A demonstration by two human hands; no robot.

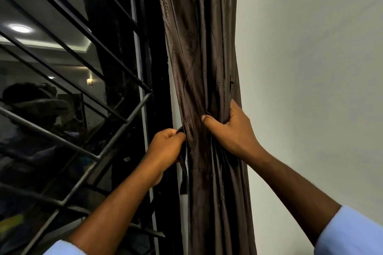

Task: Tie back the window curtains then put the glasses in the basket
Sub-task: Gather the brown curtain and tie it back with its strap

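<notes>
While the brown curtain (207, 89) hangs gathered at centre frame, the right hand (230, 128) grips its folds and the left hand (165, 149) pinches a dark tie strip (183, 174) — no knot made yet; glasses and basket are out of view

No readable text, labels or numbers anywhere.

Brown curtain (204, 80) bunched against white wall (310, 68), right hand (230, 128) gripping folds, left hand (165, 147) holding tie strap (183, 172)
</notes>
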